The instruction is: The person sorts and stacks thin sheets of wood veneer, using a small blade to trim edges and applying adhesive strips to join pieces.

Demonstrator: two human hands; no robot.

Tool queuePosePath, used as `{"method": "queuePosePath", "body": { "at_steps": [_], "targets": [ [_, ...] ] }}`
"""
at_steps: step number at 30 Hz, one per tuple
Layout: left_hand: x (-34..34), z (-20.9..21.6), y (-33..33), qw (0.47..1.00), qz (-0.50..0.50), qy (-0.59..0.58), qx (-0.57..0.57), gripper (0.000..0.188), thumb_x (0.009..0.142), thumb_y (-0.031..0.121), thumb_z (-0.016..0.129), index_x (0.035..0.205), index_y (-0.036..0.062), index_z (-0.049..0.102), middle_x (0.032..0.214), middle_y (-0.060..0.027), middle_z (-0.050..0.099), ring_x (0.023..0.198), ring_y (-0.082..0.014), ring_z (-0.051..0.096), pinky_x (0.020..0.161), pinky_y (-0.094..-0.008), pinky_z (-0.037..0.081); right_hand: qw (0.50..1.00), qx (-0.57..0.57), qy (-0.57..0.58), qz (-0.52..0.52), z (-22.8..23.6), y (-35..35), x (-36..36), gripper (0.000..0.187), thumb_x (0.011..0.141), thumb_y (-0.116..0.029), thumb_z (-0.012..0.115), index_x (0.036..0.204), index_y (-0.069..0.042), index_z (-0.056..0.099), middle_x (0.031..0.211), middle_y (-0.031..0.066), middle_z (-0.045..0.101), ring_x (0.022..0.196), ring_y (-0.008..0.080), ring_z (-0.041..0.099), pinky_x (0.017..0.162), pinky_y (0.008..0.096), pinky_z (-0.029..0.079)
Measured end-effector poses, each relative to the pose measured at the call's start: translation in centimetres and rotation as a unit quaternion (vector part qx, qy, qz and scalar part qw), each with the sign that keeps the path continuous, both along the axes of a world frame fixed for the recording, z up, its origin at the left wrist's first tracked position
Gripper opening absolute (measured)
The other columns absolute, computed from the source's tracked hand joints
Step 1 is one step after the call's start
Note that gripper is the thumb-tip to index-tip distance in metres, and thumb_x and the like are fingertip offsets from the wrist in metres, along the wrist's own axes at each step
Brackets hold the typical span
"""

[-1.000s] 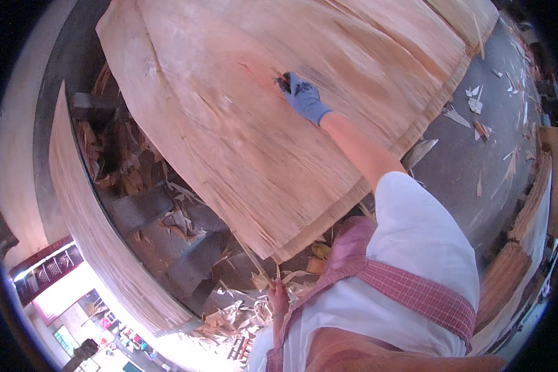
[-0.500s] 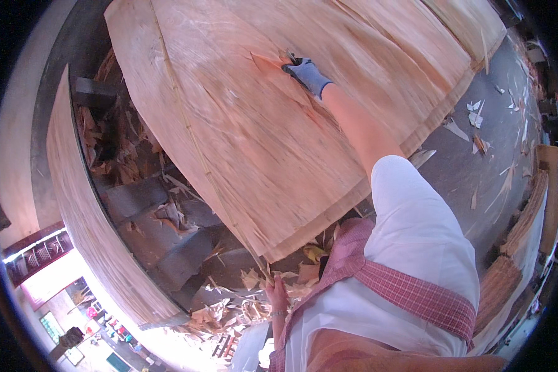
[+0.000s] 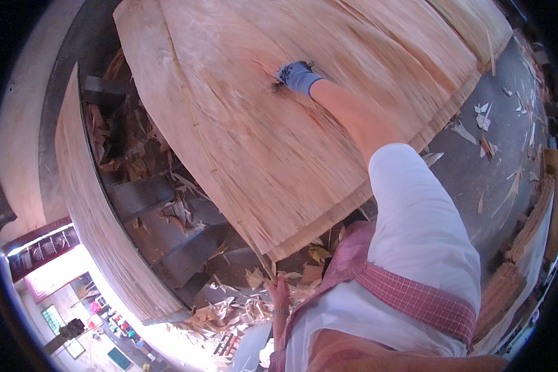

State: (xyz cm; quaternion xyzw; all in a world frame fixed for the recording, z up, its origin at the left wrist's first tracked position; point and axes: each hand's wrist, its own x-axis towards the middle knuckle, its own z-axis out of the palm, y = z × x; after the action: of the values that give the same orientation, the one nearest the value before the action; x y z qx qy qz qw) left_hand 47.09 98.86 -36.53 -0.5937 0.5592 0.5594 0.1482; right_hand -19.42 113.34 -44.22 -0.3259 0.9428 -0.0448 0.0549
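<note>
A large stack of thin wood veneer sheets [image 3: 248, 142] spreads out in front of me, its surface wavy and streaked. My right hand [image 3: 297, 77], in a blue-grey glove with dark fingers, is closed low on the top sheet, beside a torn reddish patch. A small dark spot shows next to its fingertips; what the hand grips is hidden. Down at the stack's near corner, my bare left hand [image 3: 279, 291] is wrapped round the near end of a long thin jointed bamboo stick [image 3: 195, 127]. The stick lies lengthwise over the sheet's left part.
At left, a separate curved veneer-topped stack [image 3: 96, 204] stands beyond dark blocks [image 3: 146, 195] and wood scraps. Broken veneer pieces [image 3: 229, 307] litter the ground near my left hand. More slivers [image 3: 483, 118] lie on the grey floor at right, near veneer bundles [image 3: 502, 285].
My right hand has turned and shifted slightly down; the raised orange-looking flap beside it now lies flatter. My left hand stays on the bamboo stick. The whole view has shifted a little.
</note>
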Motion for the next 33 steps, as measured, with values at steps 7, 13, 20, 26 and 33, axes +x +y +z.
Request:
{"method": "queuePosePath", "body": {
  "at_steps": [7,13,20,26,33],
  "targets": [
    [-0.3,-1.5,0.1,0.999,0.037,-0.013,0.006,0.032,0.096,0.031,0.057,0.071,0.0121,0.053,0.053,0.0050,0.045,0.040,-0.0043,0.037,0.036,-0.0212,0.027,0.997,0.073,0.027,0.017,0.7,0.3,0.2,0.017,0.090,-0.024,0.054,0.101,-0.013,0.062,0.101,0.0133,0.065,0.093,0.0295,0.067,0.070,0.0443,0.053],
    [-4.9,-2.9,-0.3,0.999,-0.011,0.010,0.042,0.032,0.095,0.035,0.058,0.076,0.0094,0.055,0.056,0.0031,0.046,0.040,-0.0061,0.040,0.035,-0.0226,0.033,0.998,0.033,-0.050,0.023,0.2,1.8,-0.4,0.026,0.088,-0.032,0.056,0.102,-0.011,0.062,0.102,0.0165,0.066,0.093,0.0322,0.066,0.076,0.0451,0.052],
    [-10.4,-5.0,-2.0,0.880,-0.368,-0.144,-0.264,0.051,0.081,0.039,0.068,0.109,-0.0013,0.056,0.102,-0.0233,0.062,0.097,-0.0397,0.059,0.084,-0.0510,0.046,0.880,-0.280,-0.338,-0.183,-0.5,3.8,-3.8,0.043,0.077,-0.044,0.066,0.080,-0.002,0.062,0.074,0.0071,0.063,0.069,0.0201,0.056,0.063,0.0377,0.043],
    [-33.3,-3.0,-2.4,0.703,-0.512,0.217,-0.443,0.066,0.083,0.020,0.062,0.140,-0.0015,0.035,0.141,-0.0216,0.039,0.132,-0.0389,0.034,0.112,-0.0491,0.025,0.950,-0.226,-0.192,-0.095,-0.5,3.4,-1.7,0.043,0.080,-0.044,0.065,0.094,-0.003,0.063,0.085,0.0123,0.067,0.078,0.0268,0.063,0.068,0.0379,0.047],
    [-63.9,-5.1,-5.0,0.505,-0.623,0.289,-0.522,0.055,0.083,0.006,0.053,0.138,0.0145,0.046,0.142,-0.0030,0.046,0.131,-0.0286,0.040,0.107,-0.0492,0.032,0.999,-0.043,-0.001,0.005,-0.4,1.0,1.1,0.021,0.086,-0.030,0.057,0.090,-0.009,0.059,0.085,0.0141,0.066,0.083,0.0328,0.066,0.070,0.0444,0.051]
  ]
}}
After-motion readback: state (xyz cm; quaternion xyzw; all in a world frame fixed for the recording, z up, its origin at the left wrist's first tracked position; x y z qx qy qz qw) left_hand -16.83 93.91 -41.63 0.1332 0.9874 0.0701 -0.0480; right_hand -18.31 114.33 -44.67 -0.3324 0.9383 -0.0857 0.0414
